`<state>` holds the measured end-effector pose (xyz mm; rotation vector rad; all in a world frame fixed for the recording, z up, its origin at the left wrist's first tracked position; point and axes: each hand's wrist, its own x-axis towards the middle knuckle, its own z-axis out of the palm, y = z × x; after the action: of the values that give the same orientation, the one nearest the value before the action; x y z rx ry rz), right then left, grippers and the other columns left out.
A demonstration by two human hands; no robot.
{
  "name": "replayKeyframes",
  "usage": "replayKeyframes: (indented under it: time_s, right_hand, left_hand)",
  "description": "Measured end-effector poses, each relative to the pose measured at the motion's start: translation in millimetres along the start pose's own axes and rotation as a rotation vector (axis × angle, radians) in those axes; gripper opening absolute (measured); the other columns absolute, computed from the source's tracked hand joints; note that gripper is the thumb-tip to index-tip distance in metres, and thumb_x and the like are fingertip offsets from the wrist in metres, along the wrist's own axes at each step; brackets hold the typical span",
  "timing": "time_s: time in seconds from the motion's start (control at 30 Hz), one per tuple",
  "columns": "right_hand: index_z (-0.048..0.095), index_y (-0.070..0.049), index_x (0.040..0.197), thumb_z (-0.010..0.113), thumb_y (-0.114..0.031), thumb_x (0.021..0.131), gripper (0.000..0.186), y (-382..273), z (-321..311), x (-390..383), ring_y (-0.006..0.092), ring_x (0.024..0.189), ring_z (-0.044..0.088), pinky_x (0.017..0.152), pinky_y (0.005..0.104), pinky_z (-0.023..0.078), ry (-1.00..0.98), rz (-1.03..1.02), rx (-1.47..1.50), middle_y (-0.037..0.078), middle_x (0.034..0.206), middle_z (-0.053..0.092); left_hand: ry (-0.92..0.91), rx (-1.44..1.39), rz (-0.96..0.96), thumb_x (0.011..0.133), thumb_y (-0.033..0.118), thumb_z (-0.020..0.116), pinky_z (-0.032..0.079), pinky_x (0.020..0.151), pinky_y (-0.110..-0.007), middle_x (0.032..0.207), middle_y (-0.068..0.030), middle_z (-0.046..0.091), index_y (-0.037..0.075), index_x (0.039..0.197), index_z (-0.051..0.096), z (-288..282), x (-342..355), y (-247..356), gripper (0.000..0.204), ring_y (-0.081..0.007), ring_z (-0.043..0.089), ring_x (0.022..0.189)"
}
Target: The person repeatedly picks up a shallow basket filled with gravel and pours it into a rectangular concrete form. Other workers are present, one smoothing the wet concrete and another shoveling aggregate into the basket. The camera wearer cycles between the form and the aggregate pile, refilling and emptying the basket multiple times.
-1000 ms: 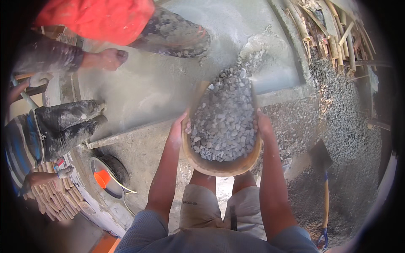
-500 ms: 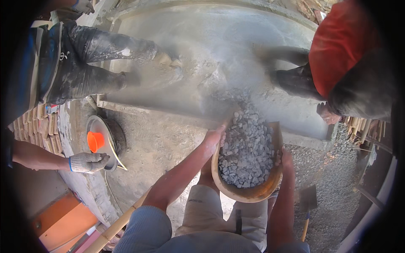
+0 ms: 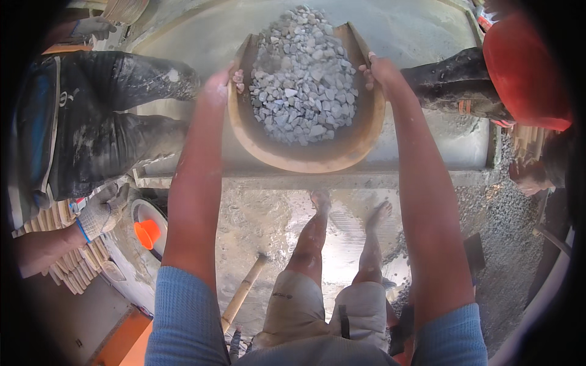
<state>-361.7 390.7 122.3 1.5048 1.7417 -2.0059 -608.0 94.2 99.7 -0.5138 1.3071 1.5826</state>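
Left grip (image 3: 223, 83) and right grip (image 3: 379, 69) around opposite sides of a tan pan (image 3: 308, 162), grey gravel (image 3: 305, 85) inside

Rough grey floor (image 3: 250, 213), gravel (image 3: 513, 229) on right, low-rimmed slab (image 3: 427, 146) beyond.
Floor pale and bright mid-frame; two bare feet (image 3: 379, 215) stand on it; round tub (image 3: 148, 212) at left; dark shovel blade (image 3: 475, 253) at the gravel, partly hidden; pole (image 3: 244, 291) tip over floor, contact unclear. Slab grey, smooth-looking, straight near edge; workers' legs (image 3: 155, 76) over it left and right, feet hidden.
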Motion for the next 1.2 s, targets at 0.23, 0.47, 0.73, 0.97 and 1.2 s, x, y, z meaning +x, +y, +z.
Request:
replayKeyframes:
  time_s: [0.23,0.47,0.73,0.97,1.2]
  right_hand:
    - [0.053,-0.002,0.082,0.037,-0.041,0.096,0.044,70,-35,-85,0.0107,0.043,0.036,0.042,0.0284,0.034,-0.052,0.098,0.076,-0.001,0.055,0.040]
    - [0.052,0.011,0.102,0.047,-0.021,0.092,0.034,152,-125,-188,0.0081,0.048,0.039,0.046,0.0248,0.035,0.057,0.430,0.602,0.001,0.062,0.045]
    - [0.045,0.004,0.089,0.038,-0.016,0.092,0.021,22,-194,-19,0.0124,0.044,0.042,0.041,0.0243,0.038,0.098,0.063,0.494,0.007,0.062,0.050]
    - [0.048,0.006,0.102,0.042,-0.016,0.093,0.024,139,-184,-181,0.0097,0.047,0.039,0.044,0.0259,0.037,0.301,0.122,0.857,0.004,0.066,0.051]
    - [0.057,0.004,0.108,0.042,-0.028,0.095,0.038,485,-229,-462,0.0124,0.051,0.046,0.048,0.0282,0.037,0.727,0.312,0.890,0.003,0.064,0.051]
  left_hand:
    - [0.232,0.002,-0.039,0.091,0.034,0.056,0.037,0.042,-0.025,0.060,0.0000,0.047,0.006,0.086,0.052,15,-112,-123,0.029,-0.0099,0.042,0.046]
    - [-0.130,0.066,-0.259,0.090,0.021,0.053,0.042,0.050,-0.025,0.063,-0.0028,0.053,0.002,0.091,0.056,19,-135,-217,0.019,-0.0122,0.050,0.052]
    - [-0.384,-0.156,-0.268,0.088,0.014,0.052,0.045,0.056,-0.021,0.077,-0.0053,0.054,-0.010,0.111,0.044,113,38,-108,0.034,-0.0100,0.049,0.061]
    - [-0.123,0.183,-0.100,0.091,0.026,0.046,0.049,0.062,-0.031,0.082,-0.0102,0.062,0.001,0.098,0.056,133,-114,-144,0.028,-0.0190,0.057,0.063]
    - [0.003,0.521,-0.355,0.079,0.001,0.057,0.046,0.086,-0.037,0.115,-0.0085,0.053,0.006,0.127,0.041,151,-339,-502,0.050,-0.0236,0.055,0.101]
